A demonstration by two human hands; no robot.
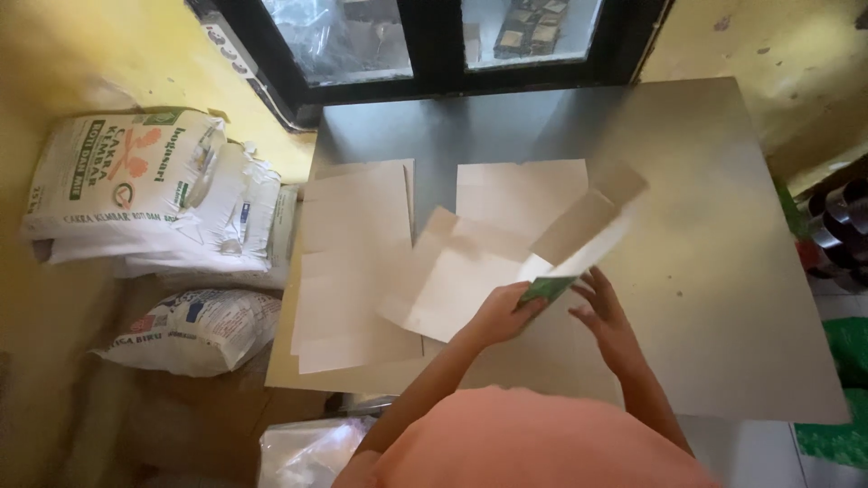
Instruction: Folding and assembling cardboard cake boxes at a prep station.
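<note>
My left hand (503, 313) grips the near edge of a flat cardboard box blank (579, 237), beige on one face with a green printed corner, blurred by motion and lifted above the table. Just to its right my right hand (606, 313) hovers with fingers spread, touching or almost touching the blank's lower edge. Below them lie more flat beige blanks: a stack (354, 262) on the left, overlapping sheets (452, 280) in the middle and another sheet (515, 194) behind. All rest on a grey metal table (723, 235).
White printed sacks (145, 185) are piled on the floor at the left, with another sack (194, 327) lower down. A dark-framed window (434, 45) stands behind the table. Clear plastic (307, 450) lies by the near table edge. Yellow walls close in left and right.
</note>
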